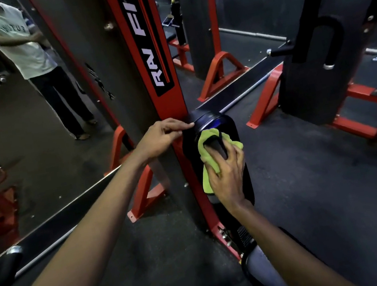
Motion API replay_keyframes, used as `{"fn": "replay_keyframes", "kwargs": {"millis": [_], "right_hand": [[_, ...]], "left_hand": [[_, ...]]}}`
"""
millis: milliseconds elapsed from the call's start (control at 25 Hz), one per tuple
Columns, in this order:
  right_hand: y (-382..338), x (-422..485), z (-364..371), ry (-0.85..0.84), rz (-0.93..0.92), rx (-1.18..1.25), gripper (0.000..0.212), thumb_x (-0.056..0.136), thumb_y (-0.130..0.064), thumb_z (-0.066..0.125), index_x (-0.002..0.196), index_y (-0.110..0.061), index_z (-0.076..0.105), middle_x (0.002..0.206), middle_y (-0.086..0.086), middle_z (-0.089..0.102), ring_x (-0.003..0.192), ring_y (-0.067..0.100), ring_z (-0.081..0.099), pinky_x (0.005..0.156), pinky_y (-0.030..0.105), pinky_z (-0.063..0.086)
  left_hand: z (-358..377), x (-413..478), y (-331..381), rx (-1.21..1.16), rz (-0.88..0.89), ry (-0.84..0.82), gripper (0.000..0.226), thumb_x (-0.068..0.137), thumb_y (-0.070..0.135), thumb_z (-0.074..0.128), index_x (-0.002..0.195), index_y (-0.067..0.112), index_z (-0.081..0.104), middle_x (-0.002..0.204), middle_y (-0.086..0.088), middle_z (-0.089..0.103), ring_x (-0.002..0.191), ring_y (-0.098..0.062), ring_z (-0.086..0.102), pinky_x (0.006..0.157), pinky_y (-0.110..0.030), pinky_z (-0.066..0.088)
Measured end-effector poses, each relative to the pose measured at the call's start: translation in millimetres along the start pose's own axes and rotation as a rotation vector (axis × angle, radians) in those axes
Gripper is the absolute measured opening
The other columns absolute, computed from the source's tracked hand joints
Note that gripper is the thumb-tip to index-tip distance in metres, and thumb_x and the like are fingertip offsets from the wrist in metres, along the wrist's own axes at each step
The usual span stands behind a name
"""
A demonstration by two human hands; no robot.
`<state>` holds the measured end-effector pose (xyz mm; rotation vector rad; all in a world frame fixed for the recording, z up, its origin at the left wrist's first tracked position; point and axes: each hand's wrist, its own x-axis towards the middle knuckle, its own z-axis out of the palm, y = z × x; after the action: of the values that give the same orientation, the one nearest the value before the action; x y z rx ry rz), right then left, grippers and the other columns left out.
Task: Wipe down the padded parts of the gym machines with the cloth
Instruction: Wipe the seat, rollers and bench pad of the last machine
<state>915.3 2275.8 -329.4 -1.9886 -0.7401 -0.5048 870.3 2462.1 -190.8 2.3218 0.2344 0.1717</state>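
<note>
Fingers [235, 157] of right hand [229, 178] bent over one yellow-green cloth [210, 156], gripping its bunched folds and pressing them against one black pad [230, 130], near the middle of the scene. Just left of that, left hand [159, 140] resting against one red upright [141, 50], its fingers loosely extended, tips touching the pad's upper left edge, nothing held. Two bare forearms [97, 234] reaching in from the near edge. White lettering [148, 49] "RAV FIT" on a black strip up the upright. At far left, one person [13, 42] standing in a pale T-shirt and dark trousers. Far behind the upright, one phone [168, 21] lying on a ledge of another machine. To the right, one dark housing [315, 70] on red base rails. Dark floor [317, 195] all around.
</note>
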Motion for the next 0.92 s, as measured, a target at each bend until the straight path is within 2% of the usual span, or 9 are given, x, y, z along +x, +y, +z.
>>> {"fn": "replay_keyframes", "kwargs": {"millis": [120,280,440,560,600,680,720,840,920], "right_hand": [[-2.6,-9.6,6.0,-0.010,-0.124,-0.117,0.048,0.086,-0.021,0.068,0.131,-0.034,0.064,0.153,0.001,0.036,0.128,0.033,0.041,0.100,0.051,0.039],[-12.4,-28.9,14.5,0.025,-0.212,-0.192,0.038,0.093,-0.033,0.055,0.129,-0.035,0.067,0.152,-0.002,0.038,0.127,0.032,0.039,0.096,0.054,0.042],[-33.3,-20.3,22.9,0.055,-0.202,-0.339,0.041,0.094,-0.029,0.057,0.135,-0.034,0.064,0.153,-0.002,0.038,0.129,0.032,0.037,0.096,0.050,0.038],[-9.5,-47.7,31.4,0.028,-0.319,-0.387,0.036,0.108,-0.040,0.039,0.130,-0.031,0.067,0.151,-0.003,0.039,0.128,0.033,0.038,0.092,0.053,0.042],[1.3,-62.5,33.8,0.022,-0.310,-0.365,0.040,0.109,-0.044,0.034,0.129,-0.032,0.067,0.150,-0.003,0.040,0.127,0.033,0.038,0.091,0.054,0.043],[17.5,-87.3,40.4,0.016,-0.205,-0.290,0.033,0.107,-0.046,0.038,0.128,-0.035,0.062,0.149,-0.002,0.041,0.129,0.033,0.038,0.093,0.055,0.043],[21.1,-92.9,41.9,0.027,-0.125,-0.244,0.027,0.103,-0.042,0.047,0.127,-0.035,0.059,0.149,-0.001,0.040,0.129,0.033,0.039,0.097,0.054,0.043],[9.8,-77.6,45.5,0.092,0.077,-0.128,0.039,0.090,-0.029,0.060,0.128,-0.032,0.056,0.146,0.006,0.040,0.130,0.035,0.042,0.105,0.048,0.040],[-1.4,-62.2,43.4,0.131,0.158,-0.070,0.039,0.091,-0.030,0.058,0.130,-0.030,0.055,0.145,0.008,0.041,0.130,0.035,0.043,0.108,0.044,0.036]], "left_hand": [[-8.0,8.5,-5.1,-0.082,0.038,-0.060,0.044,0.085,0.008,0.050,0.108,0.033,0.078,0.125,0.006,0.066,0.122,-0.007,0.057,0.115,-0.037,0.038],[-7.4,13.0,-15.0,-0.107,0.095,-0.069,0.048,0.081,0.017,0.048,0.100,0.051,0.076,0.130,0.011,0.065,0.127,-0.006,0.054,0.114,-0.046,0.038],[-4.1,12.4,-28.1,-0.159,0.137,-0.101,0.043,0.084,0.020,0.049,0.114,0.038,0.074,0.137,0.009,0.061,0.130,-0.003,0.050,0.115,-0.036,0.038],[-5.4,13.4,-30.3,-0.159,0.158,-0.116,0.040,0.086,0.022,0.050,0.119,0.033,0.071,0.140,0.005,0.059,0.131,0.000,0.049,0.114,-0.028,0.036],[-1.5,11.9,-32.3,-0.156,0.170,-0.097,0.037,0.089,0.026,0.053,0.121,0.036,0.069,0.141,0.005,0.059,0.133,-0.001,0.048,0.117,-0.031,0.035],[15.7,1.9,-42.4,-0.119,0.193,-0.012,0.037,0.094,0.038,0.060,0.131,0.042,0.061,0.149,0.006,0.052,0.142,-0.003,0.041,0.122,-0.037,0.030],[27.6,-6.3,-47.0,-0.084,0.197,0.021,0.045,0.096,0.042,0.062,0.140,0.042,0.054,0.156,0.007,0.044,0.146,-0.002,0.033,0.124,-0.034,0.024],[58.3,-24.0,-46.9,0.016,0.192,0.095,0.070,0.096,0.044,0.063,0.157,0.036,0.029,0.166,0.014,0.016,0.153,-0.001,0.009,0.121,-0.017,0.010],[69.5,-26.9,-46.4,0.032,0.189,0.161,0.074,0.097,0.043,0.063,0.159,0.032,0.024,0.166,0.015,0.012,0.154,-0.004,0.006,0.121,-0.021,0.012]]}}
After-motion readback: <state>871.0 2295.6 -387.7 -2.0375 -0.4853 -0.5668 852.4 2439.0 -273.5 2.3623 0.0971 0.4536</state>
